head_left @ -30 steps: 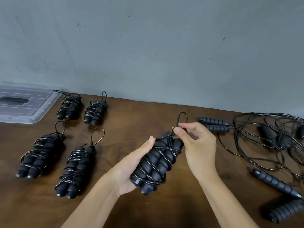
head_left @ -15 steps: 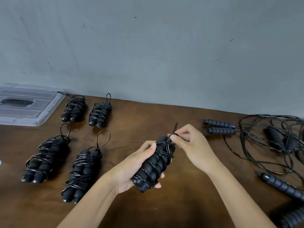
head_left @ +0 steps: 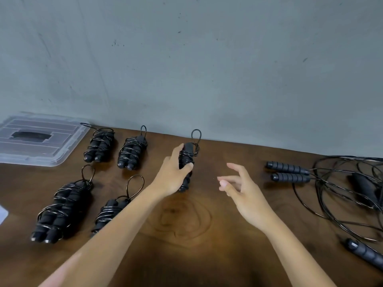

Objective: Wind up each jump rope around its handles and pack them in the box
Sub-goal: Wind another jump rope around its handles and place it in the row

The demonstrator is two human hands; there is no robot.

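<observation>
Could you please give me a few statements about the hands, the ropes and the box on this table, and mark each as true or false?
1. The left hand grips a wound jump rope. True.
2. The right hand holds a rope handle. False: it is open and holds nothing.
3. Four other wound ropes lie on the table to the left of the held one. True.
4. The wound ropes are already packed in the box. False: the clear plastic box sits at the far left with its lid on, and the ropes lie beside it on the table.
5. A tangle of unwound rope lies at the right. True.
</observation>
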